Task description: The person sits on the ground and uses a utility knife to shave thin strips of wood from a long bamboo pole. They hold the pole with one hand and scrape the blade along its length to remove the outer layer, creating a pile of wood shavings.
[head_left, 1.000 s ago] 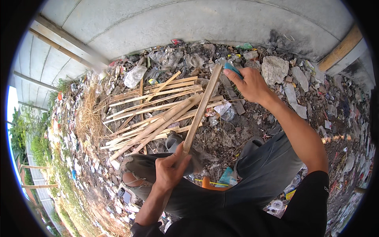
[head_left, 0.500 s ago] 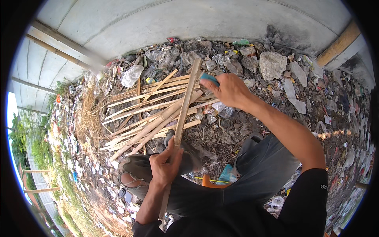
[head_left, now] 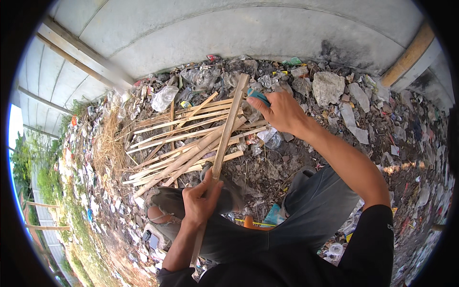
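My left hand [head_left: 201, 197] is closed round a long wooden or bamboo strip [head_left: 228, 131], gripping it above my left knee. The strip slants up and away, and its lower end runs under my left forearm. In my closed right hand [head_left: 283, 112] is a teal-handled utility knife [head_left: 258, 98]. Its tip end lies by the right edge of the strip, close to the far end; whether the blade touches the wood I cannot tell. Behind the held strip, a loose pile of pale strips [head_left: 184, 137] lies on the ground.
Litter-strewn soil surrounds my legs. A pale concrete wall [head_left: 239, 33] closes off the far side, with a bamboo pole [head_left: 409, 56] leaning at the right. A large stone [head_left: 328, 87] sits near the wall. Dry straw [head_left: 112, 143] lies left of the pile. Between my legs is an orange object [head_left: 249, 223].
The whole view has shifted a little, with the scene slightly lower. My right hand and the knife have turned slightly beside the strip's far end. My left hand keeps its grip.
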A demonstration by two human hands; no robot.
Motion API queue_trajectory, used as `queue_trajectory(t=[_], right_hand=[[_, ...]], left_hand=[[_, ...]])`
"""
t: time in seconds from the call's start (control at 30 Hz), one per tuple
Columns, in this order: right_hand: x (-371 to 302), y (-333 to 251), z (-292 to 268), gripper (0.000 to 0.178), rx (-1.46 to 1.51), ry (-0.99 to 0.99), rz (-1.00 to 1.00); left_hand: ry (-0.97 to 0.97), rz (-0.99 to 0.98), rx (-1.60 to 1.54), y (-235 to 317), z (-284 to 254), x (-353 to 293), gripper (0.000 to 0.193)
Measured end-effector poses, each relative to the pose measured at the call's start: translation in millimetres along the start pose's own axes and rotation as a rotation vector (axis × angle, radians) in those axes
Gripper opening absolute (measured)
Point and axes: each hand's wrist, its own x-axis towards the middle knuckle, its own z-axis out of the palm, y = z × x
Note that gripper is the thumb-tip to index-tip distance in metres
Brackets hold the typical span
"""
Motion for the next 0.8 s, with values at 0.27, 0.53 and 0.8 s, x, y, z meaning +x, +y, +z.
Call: queue_trajectory(t=[0.27,0.53,0.8], right_hand=[[40.1,112.8,-54.5,0.082,0.122,0.282,0.577],[20.5,85.3,-52.1,0.078,0.251,0.293,0.349],[10.7,21.1,-9.8,0.034,0.878,0.015,0.264]], left_hand=[[-0.146,0.166,-0.005,6.8,5.2,-12.7,0.047],[-0.081,-0.007,-0.106,-2.6,6.4,-6.4,0.046],[-0.112,0.008,-0.091,0.0,5.0,-4.9,0.047]])
